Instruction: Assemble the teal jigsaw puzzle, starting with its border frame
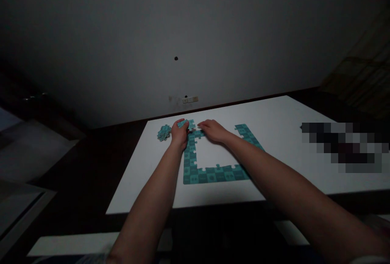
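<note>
My left hand point(179, 133) is closed on a teal puzzle piece point(191, 124), thumb on top, above the far left corner of a partly joined puzzle border point(189, 168). The border is a teal checkered band of interlocking pieces along the left, near and right sides. A short stretch also shows at the far left corner, beside my right hand point(214, 130). That hand hovers low with its index finger stretched toward the held piece, its fingers slightly apart and nothing visible in them. A pile of loose teal puzzle pieces point(163, 133) lies left of my left hand.
The puzzle rests on a white table point(143, 178). A blurred-out dark object point(344, 148) lies on its right part. Behind the table's far edge stands a grey wall with sockets point(190, 100). A curtain point(359, 61) hangs at the right.
</note>
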### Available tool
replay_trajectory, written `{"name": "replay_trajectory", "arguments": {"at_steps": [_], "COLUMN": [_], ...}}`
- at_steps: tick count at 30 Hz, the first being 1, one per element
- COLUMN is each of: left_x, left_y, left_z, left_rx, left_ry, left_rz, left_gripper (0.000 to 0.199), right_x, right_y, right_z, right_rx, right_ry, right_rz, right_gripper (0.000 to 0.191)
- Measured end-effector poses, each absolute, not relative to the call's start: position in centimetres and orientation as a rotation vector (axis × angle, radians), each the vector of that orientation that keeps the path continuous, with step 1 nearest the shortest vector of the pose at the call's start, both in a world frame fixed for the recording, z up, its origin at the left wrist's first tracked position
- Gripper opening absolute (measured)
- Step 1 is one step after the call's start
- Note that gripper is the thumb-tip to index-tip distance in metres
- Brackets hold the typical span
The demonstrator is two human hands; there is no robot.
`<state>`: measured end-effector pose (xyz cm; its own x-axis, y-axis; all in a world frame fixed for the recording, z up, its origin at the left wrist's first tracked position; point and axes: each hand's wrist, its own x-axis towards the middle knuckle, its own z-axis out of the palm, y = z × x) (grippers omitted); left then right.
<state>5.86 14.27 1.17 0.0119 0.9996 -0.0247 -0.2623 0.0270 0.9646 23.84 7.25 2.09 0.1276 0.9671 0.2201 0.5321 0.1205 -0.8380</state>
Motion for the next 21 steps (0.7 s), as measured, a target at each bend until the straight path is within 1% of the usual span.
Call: {"name": "replay_trajectory", "arguments": {"at_steps": [2, 4, 8, 12, 15, 21], "left_x": [6.0, 6.0, 5.9, 5.6, 5.6, 5.7], "left_y": [14.1, 13.9, 13.6, 13.6, 13.7, 13.8], "left_z": [1.4, 1.5, 1.5, 1.4, 1.5, 1.9], "left_rx": [0.998, 1.013, 1.106, 1.229, 1.252, 1.185], "left_ry": [1.01, 0.988, 0.934, 0.93, 0.915, 0.9], "left_rz": [1.298, 1.296, 1.282, 1.238, 1.208, 1.162], "left_gripper": [0.05, 0.052, 0.06, 0.065, 0.059, 0.036], "right_x": [24.6, 25.1, 24.9, 24.1, 23.9, 24.1], "right_y": [8.0, 8.3, 7.9, 7.3, 7.1, 7.2], "right_z": [1.9, 1.9, 2.2, 2.3, 2.3, 2.4], "right_rx": [-1.487, -1.478, -1.366, -1.21, -1.211, -1.317], "right_ry": [-1.305, -1.226, -1.17, -1.188, -1.194, -1.16], "right_rz": [0.682, 0.691, 0.806, 0.965, 0.973, 0.877], "right_gripper": [0.033, 0.039, 0.031, 0.032, 0.028, 0.024]}}
